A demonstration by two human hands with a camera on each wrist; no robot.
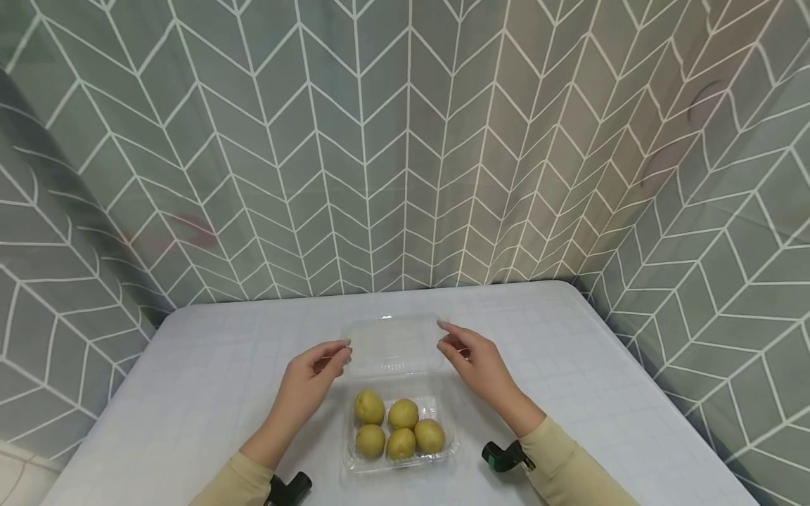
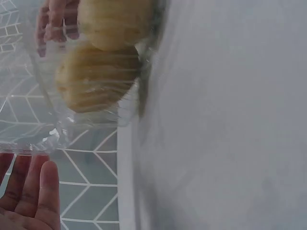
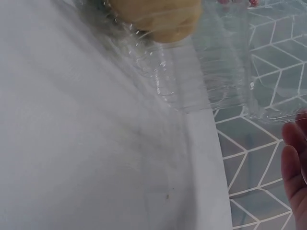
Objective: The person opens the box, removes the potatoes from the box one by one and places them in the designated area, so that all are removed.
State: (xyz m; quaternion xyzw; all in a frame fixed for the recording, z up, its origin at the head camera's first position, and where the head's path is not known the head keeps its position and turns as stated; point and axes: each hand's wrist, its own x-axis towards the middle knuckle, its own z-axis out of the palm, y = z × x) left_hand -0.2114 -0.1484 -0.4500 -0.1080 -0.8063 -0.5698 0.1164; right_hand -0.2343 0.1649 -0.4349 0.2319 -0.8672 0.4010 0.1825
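- Clear plastic box (image 1: 400, 460) sits on tabletop (image 1: 190, 379), lid (image 1: 394, 344) raised; five yellow fruits (image 1: 399, 429) inside.
- Left hand (image 1: 313, 376): fingertips at lid's left edge, fingers loosely apart.
- Right hand (image 1: 474, 362): fingertips at lid's right edge, fingers relaxed; firm grip on lid cannot be told.

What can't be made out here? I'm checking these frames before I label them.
- Whether the left hand and right hand touch the lid: head view, clear plastic, too small.
- Fruit kind: too small in head view, blurred behind the box wall in left wrist view.
- Right wrist view: hand cut off by the edge.
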